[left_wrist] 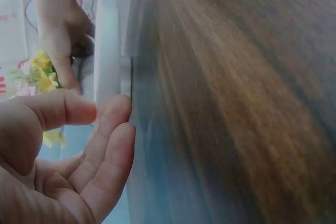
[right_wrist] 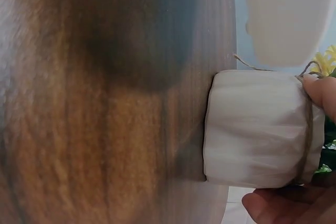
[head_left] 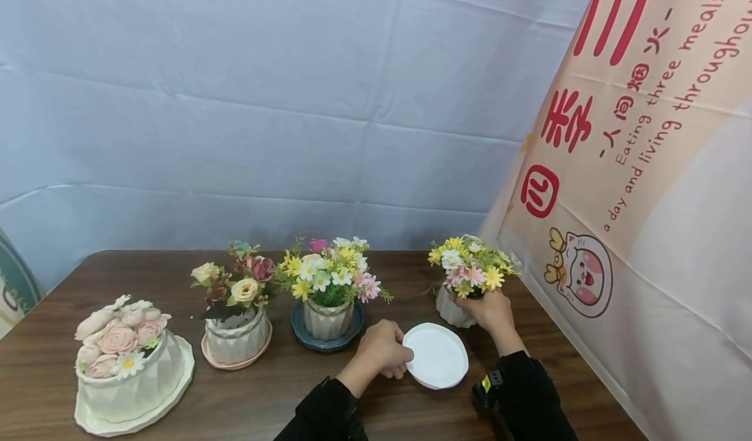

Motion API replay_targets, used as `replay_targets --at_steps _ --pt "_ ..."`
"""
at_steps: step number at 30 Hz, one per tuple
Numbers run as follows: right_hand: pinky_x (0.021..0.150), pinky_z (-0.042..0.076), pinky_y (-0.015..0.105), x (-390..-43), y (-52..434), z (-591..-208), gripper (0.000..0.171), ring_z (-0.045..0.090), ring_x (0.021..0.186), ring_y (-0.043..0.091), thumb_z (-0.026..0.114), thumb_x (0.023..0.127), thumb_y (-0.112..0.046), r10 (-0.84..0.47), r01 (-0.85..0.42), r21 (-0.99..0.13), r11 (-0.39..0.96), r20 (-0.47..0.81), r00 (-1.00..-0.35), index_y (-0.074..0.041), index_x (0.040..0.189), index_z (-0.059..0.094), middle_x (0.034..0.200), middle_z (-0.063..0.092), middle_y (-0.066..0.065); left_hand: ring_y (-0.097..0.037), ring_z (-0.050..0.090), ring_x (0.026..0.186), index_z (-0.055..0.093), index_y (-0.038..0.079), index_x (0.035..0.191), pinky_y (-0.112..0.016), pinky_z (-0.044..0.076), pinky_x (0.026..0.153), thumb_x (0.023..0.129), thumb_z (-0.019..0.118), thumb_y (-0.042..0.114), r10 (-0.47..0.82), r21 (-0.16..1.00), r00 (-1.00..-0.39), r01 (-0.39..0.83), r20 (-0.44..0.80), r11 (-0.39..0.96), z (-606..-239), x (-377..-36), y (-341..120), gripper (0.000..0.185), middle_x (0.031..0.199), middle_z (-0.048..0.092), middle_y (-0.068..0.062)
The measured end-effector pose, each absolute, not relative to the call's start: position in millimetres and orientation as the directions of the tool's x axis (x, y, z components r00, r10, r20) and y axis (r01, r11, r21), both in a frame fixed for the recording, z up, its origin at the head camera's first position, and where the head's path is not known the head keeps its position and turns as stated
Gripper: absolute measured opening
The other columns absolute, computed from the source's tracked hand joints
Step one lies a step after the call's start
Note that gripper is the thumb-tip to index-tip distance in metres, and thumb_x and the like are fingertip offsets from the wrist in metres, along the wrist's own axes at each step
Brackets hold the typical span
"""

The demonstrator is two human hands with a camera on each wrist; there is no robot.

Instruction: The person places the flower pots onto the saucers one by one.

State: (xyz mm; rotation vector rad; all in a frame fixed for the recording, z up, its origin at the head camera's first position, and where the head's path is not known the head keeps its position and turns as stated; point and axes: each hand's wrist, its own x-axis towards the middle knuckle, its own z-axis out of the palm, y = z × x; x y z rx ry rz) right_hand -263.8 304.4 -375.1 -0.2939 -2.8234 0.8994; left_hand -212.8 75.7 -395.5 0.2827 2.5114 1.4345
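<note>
1. Head view: left hand (head_left: 380, 351) on the near-left rim of the white saucer (head_left: 437, 355), fingers curled onto the edge, thumb side toward the plate; probably placed so to steady or slide the dish flat across the wooden table (head_left: 117, 278).
2. Left wrist view: fingers (left_wrist: 113, 124) only loosely bent, tips meeting the saucer's (left_wrist: 107, 51) rim edge-on; a light touch or light pinch rather than a firm clamp, though how far the thumb closes cannot be told.
3. Head view: right hand (head_left: 490, 314) wrapped round the white ribbed pot (head_left: 451, 309) of yellow, white and pink daisies (head_left: 470, 265), held near the top where the stems rise, likely to keep the blooms upright.
4. Right wrist view: fingertip (right_wrist: 321, 92) and palm clamped on the pot (right_wrist: 257, 129) at its twine band (right_wrist: 307, 129), base seeming to sit on the table just beside the saucer, not on it.
5. Saucer bare and right next to that pot, at the table's near right; fitting as its missing stand, by the look of things.
6. To the left, three other arrangements already seated on dishes: daisy pot on a dark blue saucer (head_left: 326, 343), rose pot on a pink saucer (head_left: 235, 361), large pot of pale roses on a cream tray (head_left: 141, 408).
7. Behind: creased blue backdrop (head_left: 235, 102); at right, printed banner (head_left: 634, 167) with a cartoon cat.
</note>
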Motion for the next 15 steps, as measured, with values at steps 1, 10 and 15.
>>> replay_targets --at_steps 1,10,15 --pt "0.085 0.042 0.054 -263.8 304.5 -375.2 0.089 0.045 0.111 0.047 0.071 0.078 -0.043 0.234 0.136 -0.586 0.799 0.094 -0.968 0.011 0.137 0.032 0.129 0.041 0.035 -0.015 0.058 0.041 0.053 0.003 0.076 -0.027 0.049 0.039 0.075 0.068 0.002 0.28 0.862 -0.954 0.052 -0.107 0.504 -395.7 -212.7 76.0 0.015 0.046 0.056 -0.003" --pt "0.086 0.042 0.054 -263.7 304.0 -375.6 0.089 0.044 0.111 0.048 0.071 0.078 -0.043 0.234 0.134 -0.574 0.807 0.103 -0.967 0.012 0.136 0.032 0.129 0.041 0.035 -0.016 0.058 0.042 0.053 0.003 0.076 -0.027 0.048 0.039 0.075 0.067 0.002 0.265 0.861 -0.96 0.062 -0.087 0.506 -396.9 -214.6 75.7 0.014 0.046 0.055 -0.003" --pt "0.085 0.042 0.054 -263.4 304.1 -375.7 0.088 0.045 0.11 0.048 0.071 0.078 -0.043 0.232 0.132 -0.569 0.812 0.108 -0.967 0.012 0.135 0.033 0.127 0.042 0.036 -0.016 0.058 0.041 0.055 0.002 0.078 -0.027 0.048 0.038 0.075 0.066 0.002 0.239 0.864 -0.968 0.055 -0.077 0.501 -401.0 -218.8 73.2 0.011 0.046 0.055 -0.003"
